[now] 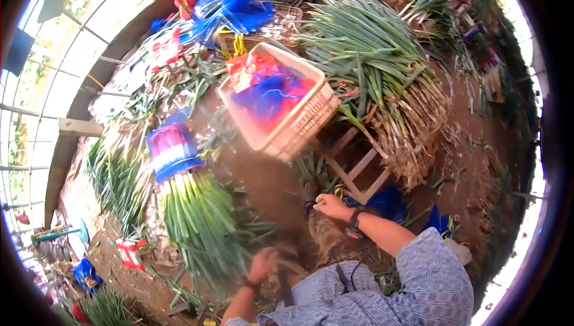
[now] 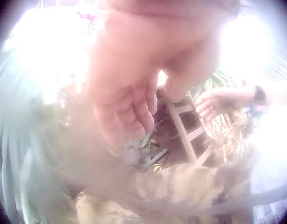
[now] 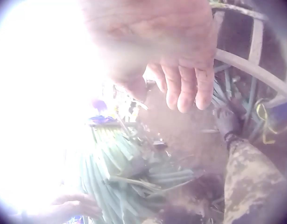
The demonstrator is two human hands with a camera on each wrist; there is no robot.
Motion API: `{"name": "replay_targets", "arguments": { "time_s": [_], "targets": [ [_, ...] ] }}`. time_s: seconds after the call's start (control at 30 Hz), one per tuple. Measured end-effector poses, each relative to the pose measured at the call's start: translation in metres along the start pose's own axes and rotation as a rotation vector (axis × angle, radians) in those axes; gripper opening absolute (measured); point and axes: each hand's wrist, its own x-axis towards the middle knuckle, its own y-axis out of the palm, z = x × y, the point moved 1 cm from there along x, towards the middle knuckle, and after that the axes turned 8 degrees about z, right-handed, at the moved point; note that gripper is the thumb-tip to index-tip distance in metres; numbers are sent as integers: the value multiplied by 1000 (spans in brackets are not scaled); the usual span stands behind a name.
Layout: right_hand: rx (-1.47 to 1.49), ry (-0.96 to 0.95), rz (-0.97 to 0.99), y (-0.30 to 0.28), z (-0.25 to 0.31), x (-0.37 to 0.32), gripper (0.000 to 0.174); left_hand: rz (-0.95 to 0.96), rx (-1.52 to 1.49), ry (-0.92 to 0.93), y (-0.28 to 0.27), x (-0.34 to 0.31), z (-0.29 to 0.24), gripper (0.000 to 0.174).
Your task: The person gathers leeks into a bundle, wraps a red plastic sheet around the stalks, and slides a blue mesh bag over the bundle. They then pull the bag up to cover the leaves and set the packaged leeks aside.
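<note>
My left hand [image 1: 263,265] hangs low beside the green leaves of a spring onion bundle [image 1: 200,218], slightly blurred. In the left wrist view its fingers [image 2: 127,109] droop, loosely curled, around nothing. A blue-edged mesh bag [image 1: 173,149] wraps the white end of that bundle. My right hand [image 1: 333,207] is held over my lower leg, near a wooden frame [image 1: 354,174]. The right wrist view shows its fingers [image 3: 185,88] relaxed and pointing down, also without anything in them.
Ahead stands a plastic crate [image 1: 305,116] holding red and blue mesh bags [image 1: 272,93]. A large pile of untrimmed spring onions [image 1: 371,51] lies at right, roots toward me. More spring onions [image 1: 119,170] lie left, by the low wall [image 1: 78,101]. Leaf scraps litter the dirt floor [image 1: 257,176].
</note>
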Motion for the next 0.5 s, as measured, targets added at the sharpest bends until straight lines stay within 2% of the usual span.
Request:
{"name": "replay_targets", "arguments": {
  "time_s": [0.07, 0.1, 0.13, 0.17, 0.2, 0.23, 0.27, 0.33, 0.37, 0.4, 0.43, 0.47, 0.5],
  "targets": [
    [90, -2, -9, -10, 6, 9, 39, 31, 97, -9, 6, 0, -31, 33],
    [128, 42, 4, -18, 12, 5, 40, 80, 105, -18, 12, -2, -27, 33],
    [-24, -78, -19, -18, -7, 14, 41, 132, 158, 22, 13, -2, -37, 32],
    [-31, -175, -124, -19, -10, 5, 38, 207, 210, 70, 14, -5, -49, 32],
    [-79, -51, -60, -30, 7, -14, 35, 296, 265, 114, 14, -9, -55, 32],
    [-40, -12, -97, -32, 14, -34, 34, 408, 221, -30, 18, -10, -39, 34],
    [63, 96, -16, -23, -13, -39, 39, 455, 244, -19, 21, -16, -36, 35],
    [-127, 53, -99, -3, -47, -71, 47, 500, 286, 13, 21, -20, -32, 36],
    [-176, 197, -88, 14, -63, -87, 55, 558, 285, -33, 20, -23, -32, 34],
    [-163, 278, -69, 34, -80, -111, 56, 642, 302, -12, 18, -25, -22, 34],
    [134, 253, 54, 51, -97, -136, 60, 729, 320, 6, 12, -28, 0, 34],
    [192, 233, 138, 70, -106, -157, 65, 816, 340, 22, 4, -32, 28, 34],
    [252, 218, 223, 88, -114, -179, 70, 838, 501, 101, 1, -30, 78, 40]
  ]
}}
